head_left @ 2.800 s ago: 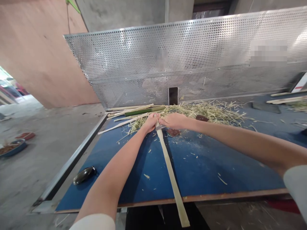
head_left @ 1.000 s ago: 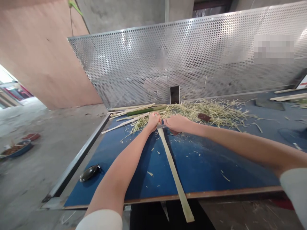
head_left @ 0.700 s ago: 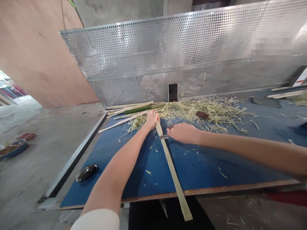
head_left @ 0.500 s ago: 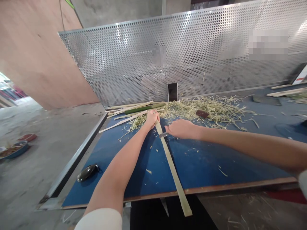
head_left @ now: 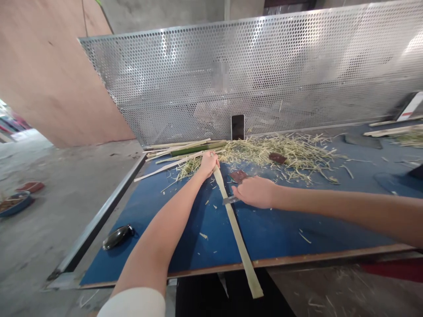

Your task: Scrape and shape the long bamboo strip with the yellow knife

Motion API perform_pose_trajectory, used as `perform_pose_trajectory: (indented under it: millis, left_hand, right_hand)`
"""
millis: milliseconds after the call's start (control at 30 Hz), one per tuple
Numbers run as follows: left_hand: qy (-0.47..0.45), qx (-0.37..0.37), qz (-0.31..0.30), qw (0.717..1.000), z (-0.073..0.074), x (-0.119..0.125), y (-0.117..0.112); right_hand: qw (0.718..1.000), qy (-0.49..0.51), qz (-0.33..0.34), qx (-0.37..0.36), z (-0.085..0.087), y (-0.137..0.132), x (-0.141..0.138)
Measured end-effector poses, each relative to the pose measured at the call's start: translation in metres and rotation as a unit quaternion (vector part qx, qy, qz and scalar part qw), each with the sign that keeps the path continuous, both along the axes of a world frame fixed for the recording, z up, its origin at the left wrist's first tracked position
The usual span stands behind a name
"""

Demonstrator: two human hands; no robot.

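A long pale bamboo strip (head_left: 238, 235) runs from the middle of the blue table (head_left: 277, 233) out over its near edge. My left hand (head_left: 209, 164) is closed around the strip's far end. In my closed right hand (head_left: 254, 191) is a knife (head_left: 230, 200), its blade lying across the strip; the handle is hidden by my fingers. Just beyond my right hand lies a reddish-brown piece (head_left: 238, 176) whose kind I cannot make out. Small shavings are scattered about the strip.
A heap of shavings (head_left: 297, 152) and more bamboo strips (head_left: 180, 154) lie along the back. A phone (head_left: 238, 127) leans on the perforated metal panel (head_left: 185, 83). Near the left edge sits a dark, shiny oval object (head_left: 117, 237). A blue basin (head_left: 15, 204) stands on the floor.
My right hand and the knife have moved down the strip, toward me. The reddish-brown piece beyond that hand has come into sight. My left hand keeps its hold.
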State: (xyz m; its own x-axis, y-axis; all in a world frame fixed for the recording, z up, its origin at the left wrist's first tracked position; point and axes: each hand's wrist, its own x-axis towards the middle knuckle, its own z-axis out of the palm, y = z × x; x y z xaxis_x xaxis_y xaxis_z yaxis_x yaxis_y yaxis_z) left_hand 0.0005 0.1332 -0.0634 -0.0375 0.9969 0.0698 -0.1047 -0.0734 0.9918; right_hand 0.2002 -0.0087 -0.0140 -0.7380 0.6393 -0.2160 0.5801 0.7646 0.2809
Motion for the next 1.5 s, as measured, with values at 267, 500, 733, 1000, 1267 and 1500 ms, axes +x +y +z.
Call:
perform_pose_trajectory:
  millis: [267,500,733,1000,1267,1500]
  left_hand:
    - [0.005,0.009,-0.006,1.000,0.004,-0.001,-0.004]
    - [0.025,0.014,-0.009,1.000,0.003,0.001,-0.006]
    - [0.036,0.014,-0.020,0.999,0.002,0.003,-0.006]
    - [0.016,0.001,-0.014,1.000,0.003,0.000,-0.001]
    - [-0.001,-0.005,-0.021,1.000,0.001,0.002,-0.003]
    - [-0.017,0.003,-0.016,1.000,0.002,-0.001,0.000]
  right_hand:
    - [0.996,0.040,-0.067,0.048,0.023,0.028,-0.015]
    - [0.994,0.072,-0.071,0.041,0.015,0.041,-0.009]
    - [0.985,0.129,-0.110,-0.024,0.015,0.038,-0.003]
    - [0.984,0.143,-0.103,-0.008,0.003,0.071,-0.020]
    - [0.986,0.133,-0.102,-0.014,0.005,0.051,-0.016]
    - [0.997,0.060,-0.025,-0.046,0.000,0.016,-0.006]
